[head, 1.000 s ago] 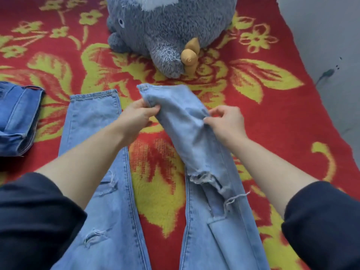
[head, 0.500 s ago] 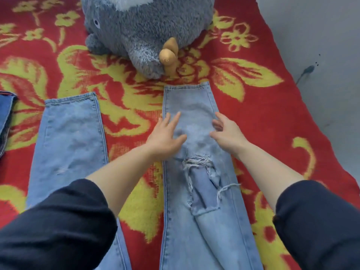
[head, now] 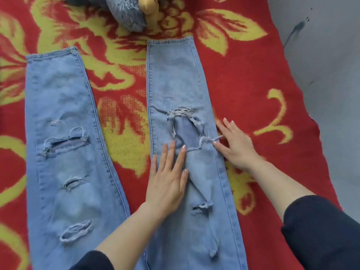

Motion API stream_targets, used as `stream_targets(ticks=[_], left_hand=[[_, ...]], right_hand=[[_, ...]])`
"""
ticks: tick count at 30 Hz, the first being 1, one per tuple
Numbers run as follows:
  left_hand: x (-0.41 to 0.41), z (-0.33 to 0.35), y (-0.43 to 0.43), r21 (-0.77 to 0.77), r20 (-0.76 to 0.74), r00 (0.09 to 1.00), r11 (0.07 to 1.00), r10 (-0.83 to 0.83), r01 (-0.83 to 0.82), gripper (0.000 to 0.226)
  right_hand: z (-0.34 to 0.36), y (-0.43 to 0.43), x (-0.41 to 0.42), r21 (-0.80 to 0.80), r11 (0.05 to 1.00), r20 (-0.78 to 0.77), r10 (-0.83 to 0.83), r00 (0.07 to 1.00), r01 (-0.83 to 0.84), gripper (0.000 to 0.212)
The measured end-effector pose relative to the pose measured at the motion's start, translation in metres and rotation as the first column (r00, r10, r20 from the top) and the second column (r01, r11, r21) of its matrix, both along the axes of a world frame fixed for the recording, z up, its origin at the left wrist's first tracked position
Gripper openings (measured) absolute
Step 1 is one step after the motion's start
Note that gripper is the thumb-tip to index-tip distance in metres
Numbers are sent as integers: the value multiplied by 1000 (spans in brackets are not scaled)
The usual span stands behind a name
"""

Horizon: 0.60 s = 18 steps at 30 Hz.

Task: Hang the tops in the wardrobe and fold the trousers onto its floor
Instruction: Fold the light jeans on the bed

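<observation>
The light-blue ripped jeans (head: 175, 78) lie flat on the red-and-yellow rug (head: 243, 84), legs spread apart, hems pointing away from the person. The left hand (head: 167, 184) rests palm-down on the right-side leg, its straight fingers reaching the lower edge of the big tear (head: 185, 129). The right hand (head: 236, 145) lies flat at that leg's outer seam, fingers spread, gripping nothing, fingertips touching a frayed thread (head: 212, 138). A grey plush toy (head: 124, 14) sits beyond the hems.

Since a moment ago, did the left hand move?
Yes. The left hand slid back toward the camera, from beyond the knee rip to below it.
</observation>
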<state>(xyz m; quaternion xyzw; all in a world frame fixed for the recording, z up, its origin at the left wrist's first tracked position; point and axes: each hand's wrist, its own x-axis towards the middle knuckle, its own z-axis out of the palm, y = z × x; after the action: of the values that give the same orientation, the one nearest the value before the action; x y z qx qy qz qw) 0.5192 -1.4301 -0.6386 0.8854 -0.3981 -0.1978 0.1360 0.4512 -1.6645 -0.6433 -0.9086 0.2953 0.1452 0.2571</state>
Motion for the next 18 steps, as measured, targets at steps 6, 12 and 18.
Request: stream_targets(ticks=[6,12,18], left_hand=[[-125,15,47,90,-19,989,985,-145,146,70],[-212,34,54,84,-316,916,969,246,-231,31],[-276,34,42,426,-431,861,902,271,-71,61]], right_hand=[[10,31,-82,169,976,-46,-134,990,140,72],[17,67,-131,316,907,-41,-279,959,277,31],[28,87,-134,337,881,-145,-300,943,332,24]])
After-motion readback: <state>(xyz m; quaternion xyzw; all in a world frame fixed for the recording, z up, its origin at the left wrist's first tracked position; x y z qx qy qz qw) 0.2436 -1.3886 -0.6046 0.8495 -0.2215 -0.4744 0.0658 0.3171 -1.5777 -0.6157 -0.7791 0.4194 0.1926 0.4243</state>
